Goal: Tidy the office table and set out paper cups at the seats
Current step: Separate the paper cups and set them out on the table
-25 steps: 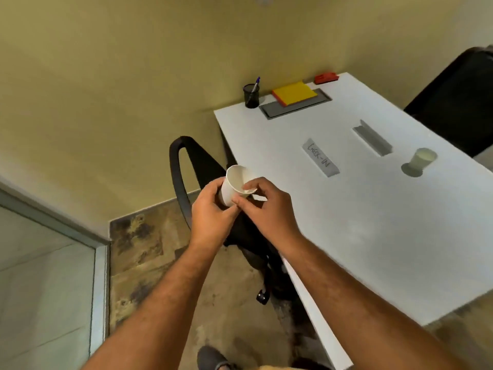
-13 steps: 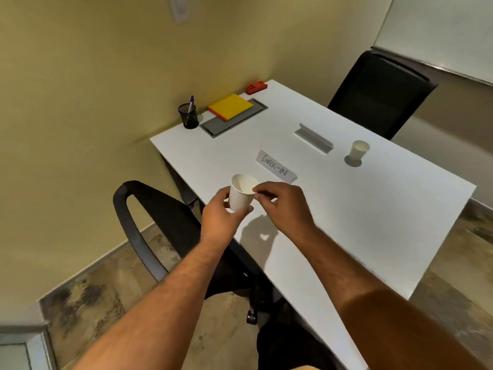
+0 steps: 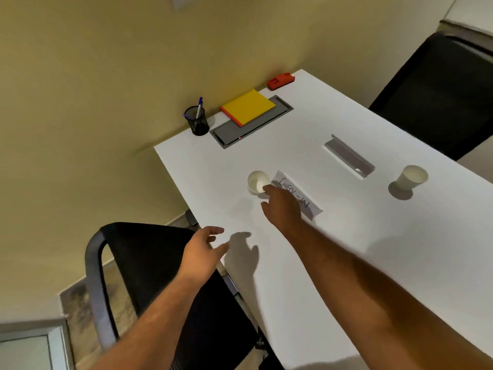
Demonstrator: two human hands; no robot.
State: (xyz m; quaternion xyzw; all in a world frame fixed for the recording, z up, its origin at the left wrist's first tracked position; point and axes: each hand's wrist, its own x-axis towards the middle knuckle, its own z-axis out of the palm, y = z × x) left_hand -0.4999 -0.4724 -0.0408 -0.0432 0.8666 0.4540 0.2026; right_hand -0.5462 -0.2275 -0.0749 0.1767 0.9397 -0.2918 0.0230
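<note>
Two paper cups (image 3: 258,182) (image 3: 409,178), two chairs (image 3: 165,276) (image 3: 437,94)

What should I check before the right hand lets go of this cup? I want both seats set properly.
1. Near cup upright, mouth up: ok.
2. Cup base flat on the white table: cannot tell, the right hand hides it.
3. Right hand's fingers at the cup's rim: cannot tell whether they grip it.
4. Left hand holds nothing, fingers relaxed over the table edge: ok.
5. Cup beside the CHECK-IN sign, touching or apart: cannot tell.
6. Far cup upright by the far chair: ok.
</note>
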